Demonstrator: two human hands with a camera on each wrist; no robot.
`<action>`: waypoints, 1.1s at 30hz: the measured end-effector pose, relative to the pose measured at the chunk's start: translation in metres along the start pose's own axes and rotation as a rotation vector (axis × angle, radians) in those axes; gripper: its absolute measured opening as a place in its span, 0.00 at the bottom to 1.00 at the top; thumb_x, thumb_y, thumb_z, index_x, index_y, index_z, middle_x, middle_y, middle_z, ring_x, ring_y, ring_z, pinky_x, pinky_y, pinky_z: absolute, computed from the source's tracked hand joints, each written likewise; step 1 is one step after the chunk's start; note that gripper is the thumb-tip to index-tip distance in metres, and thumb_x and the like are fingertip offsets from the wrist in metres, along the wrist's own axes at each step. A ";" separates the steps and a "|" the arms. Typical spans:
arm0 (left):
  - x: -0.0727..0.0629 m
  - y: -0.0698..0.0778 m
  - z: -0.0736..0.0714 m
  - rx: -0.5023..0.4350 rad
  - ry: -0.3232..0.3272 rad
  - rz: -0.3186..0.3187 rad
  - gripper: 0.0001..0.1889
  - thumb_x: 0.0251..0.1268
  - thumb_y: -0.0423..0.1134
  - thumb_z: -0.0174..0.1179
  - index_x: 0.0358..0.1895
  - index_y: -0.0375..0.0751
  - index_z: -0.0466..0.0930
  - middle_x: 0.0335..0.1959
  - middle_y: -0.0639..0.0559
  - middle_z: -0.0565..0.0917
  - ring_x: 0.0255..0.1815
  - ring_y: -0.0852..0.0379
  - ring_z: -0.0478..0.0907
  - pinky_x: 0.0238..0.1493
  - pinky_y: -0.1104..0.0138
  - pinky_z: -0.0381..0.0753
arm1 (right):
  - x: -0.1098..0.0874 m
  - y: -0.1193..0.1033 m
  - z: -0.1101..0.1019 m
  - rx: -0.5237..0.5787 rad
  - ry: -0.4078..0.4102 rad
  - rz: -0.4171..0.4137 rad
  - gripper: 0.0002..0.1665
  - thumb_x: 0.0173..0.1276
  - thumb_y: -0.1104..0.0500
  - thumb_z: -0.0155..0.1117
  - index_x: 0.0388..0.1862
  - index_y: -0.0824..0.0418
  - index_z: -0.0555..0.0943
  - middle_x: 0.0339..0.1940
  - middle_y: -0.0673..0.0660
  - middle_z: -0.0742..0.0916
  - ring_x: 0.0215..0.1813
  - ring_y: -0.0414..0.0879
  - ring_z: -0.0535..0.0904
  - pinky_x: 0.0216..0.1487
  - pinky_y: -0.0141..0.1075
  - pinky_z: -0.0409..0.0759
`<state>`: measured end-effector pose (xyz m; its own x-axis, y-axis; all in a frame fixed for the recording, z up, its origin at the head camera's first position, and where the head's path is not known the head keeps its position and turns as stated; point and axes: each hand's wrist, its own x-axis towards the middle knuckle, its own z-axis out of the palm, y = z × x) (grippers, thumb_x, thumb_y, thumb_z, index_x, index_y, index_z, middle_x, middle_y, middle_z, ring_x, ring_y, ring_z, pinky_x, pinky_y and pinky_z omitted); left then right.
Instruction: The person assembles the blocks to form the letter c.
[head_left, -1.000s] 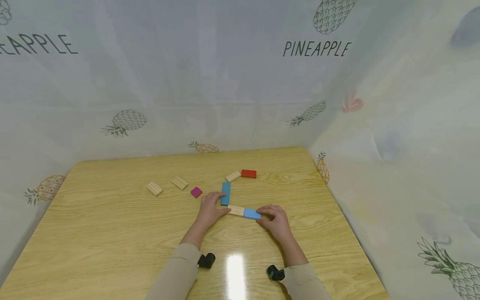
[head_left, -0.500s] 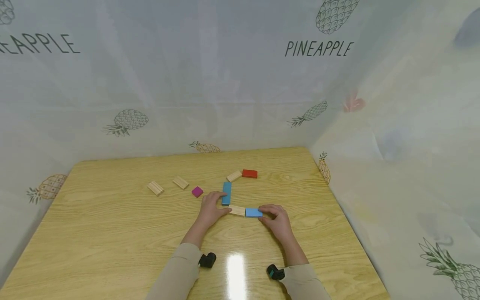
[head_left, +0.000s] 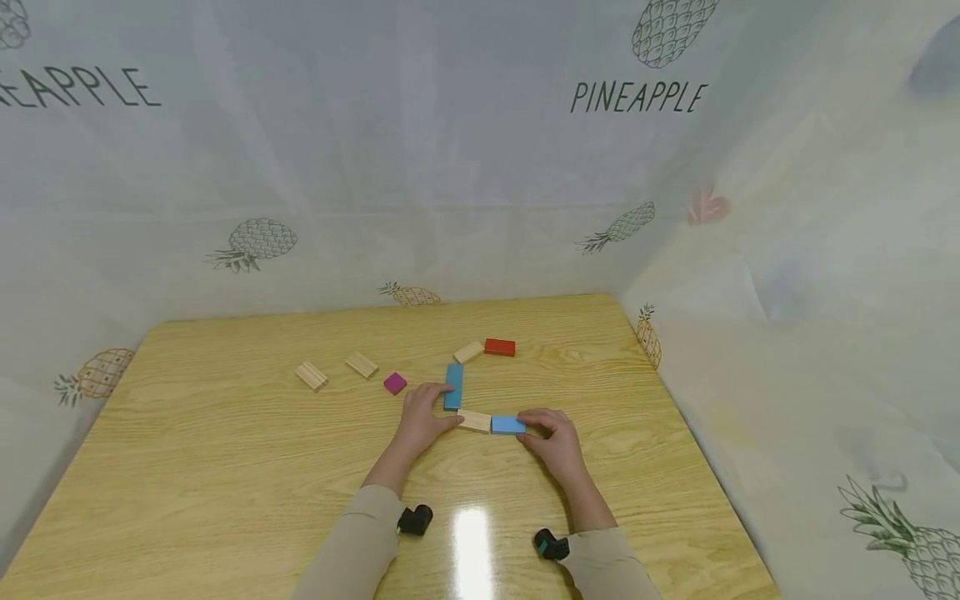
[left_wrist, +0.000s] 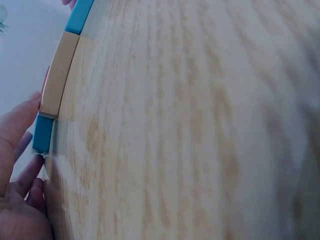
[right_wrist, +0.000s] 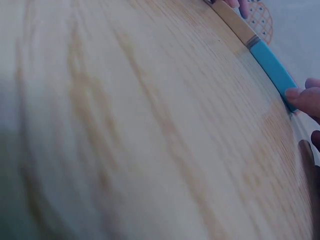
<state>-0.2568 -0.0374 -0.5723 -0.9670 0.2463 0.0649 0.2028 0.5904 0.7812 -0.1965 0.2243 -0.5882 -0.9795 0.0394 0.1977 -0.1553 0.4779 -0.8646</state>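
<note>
A flat light blue block (head_left: 507,425) lies end to end with a plain wooden block (head_left: 474,421). My right hand (head_left: 555,443) pinches the light blue block's right end between thumb and fingers. At the wooden block's left end, a darker blue block (head_left: 453,387) runs away from me, making a corner. My left hand (head_left: 422,421) spans this corner, its thumb touching the wooden block and a fingertip on the darker blue one. The left wrist view shows the thumb (left_wrist: 34,97) against the wooden block's end. In the right wrist view, the right thumb (right_wrist: 295,94) presses the light blue block (right_wrist: 272,67).
Beyond the darker blue block lie another wooden block (head_left: 468,352) and a red block (head_left: 499,347), close together. To the left are a small magenta block (head_left: 395,383) and wooden pieces (head_left: 362,365). A printed curtain stands behind the wooden table (head_left: 225,467).
The light blue block has straightened slightly in line with the wooden block, its right end turning away from me with the right hand. The left hand has kept its place on the corner.
</note>
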 end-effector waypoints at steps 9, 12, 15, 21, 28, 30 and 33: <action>0.000 0.000 0.000 -0.010 -0.008 -0.003 0.30 0.54 0.41 0.74 0.62 0.39 0.76 0.63 0.39 0.72 0.67 0.37 0.59 0.67 0.46 0.59 | 0.001 0.001 0.000 0.000 0.001 0.001 0.15 0.54 0.66 0.76 0.42 0.54 0.89 0.46 0.46 0.87 0.53 0.47 0.76 0.57 0.47 0.73; 0.000 0.000 0.000 -0.010 -0.007 -0.004 0.30 0.54 0.41 0.74 0.62 0.40 0.76 0.63 0.39 0.72 0.67 0.37 0.59 0.67 0.45 0.59 | 0.001 0.001 0.000 -0.004 0.002 -0.006 0.16 0.54 0.66 0.77 0.42 0.54 0.89 0.46 0.46 0.87 0.53 0.47 0.76 0.57 0.46 0.73; 0.000 0.000 0.000 -0.011 -0.006 -0.006 0.30 0.54 0.41 0.74 0.62 0.40 0.76 0.63 0.39 0.72 0.67 0.37 0.58 0.67 0.46 0.58 | 0.000 0.001 0.001 -0.006 0.005 -0.013 0.16 0.53 0.66 0.77 0.42 0.54 0.89 0.46 0.46 0.87 0.52 0.47 0.76 0.55 0.45 0.73; 0.000 0.000 -0.002 -0.013 -0.005 -0.011 0.30 0.55 0.41 0.73 0.62 0.40 0.76 0.63 0.39 0.72 0.67 0.36 0.58 0.67 0.45 0.59 | 0.000 -0.003 0.000 -0.001 0.008 -0.029 0.16 0.53 0.66 0.77 0.42 0.55 0.89 0.47 0.48 0.87 0.52 0.48 0.76 0.54 0.42 0.74; -0.002 0.004 -0.011 -0.093 -0.013 -0.035 0.31 0.55 0.40 0.73 0.63 0.38 0.75 0.63 0.38 0.73 0.67 0.36 0.61 0.67 0.46 0.61 | 0.001 -0.010 -0.004 0.082 -0.032 0.029 0.17 0.54 0.64 0.77 0.45 0.58 0.88 0.50 0.51 0.86 0.56 0.50 0.75 0.59 0.47 0.73; -0.003 0.006 -0.014 -0.115 -0.018 -0.032 0.31 0.55 0.39 0.73 0.63 0.37 0.74 0.62 0.38 0.74 0.67 0.37 0.64 0.67 0.46 0.62 | 0.001 -0.013 -0.005 0.100 -0.036 0.050 0.18 0.54 0.64 0.77 0.45 0.60 0.88 0.50 0.52 0.86 0.57 0.52 0.75 0.61 0.50 0.72; -0.003 0.009 -0.019 -0.097 -0.014 -0.007 0.31 0.54 0.37 0.73 0.62 0.36 0.75 0.60 0.38 0.76 0.65 0.38 0.68 0.66 0.47 0.65 | 0.003 -0.014 -0.007 0.102 -0.042 0.069 0.19 0.55 0.64 0.77 0.47 0.62 0.87 0.50 0.53 0.85 0.58 0.53 0.75 0.62 0.50 0.72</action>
<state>-0.2550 -0.0479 -0.5540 -0.9659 0.2537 0.0507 0.1792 0.5150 0.8382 -0.1966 0.2240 -0.5722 -0.9925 0.0308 0.1186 -0.0979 0.3834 -0.9184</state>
